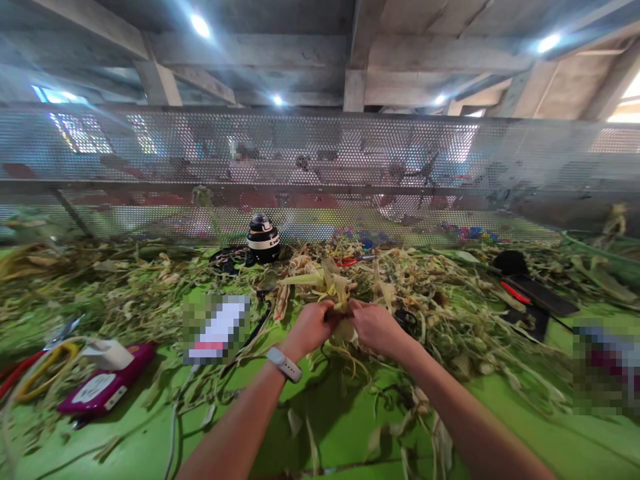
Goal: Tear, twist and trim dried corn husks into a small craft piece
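Note:
My left hand (313, 325) and my right hand (376, 327) meet over the green table (340, 427), both closed on a bundle of dry yellowish corn husks (327, 283) that sticks up between them. The fingers pinch the base of the bundle from either side. A pale watch band (284, 364) sits on my left wrist. Loose husks and stalks (440, 300) lie all around the hands.
A purple device (103, 385) with a white plug and cables lies at the left. A black and white round camera (263, 239) stands at the back. Red-handled scissors (353, 261) lie behind the husks. Black flat items (537, 297) rest at right. A perforated metal screen (320, 167) closes off the far side.

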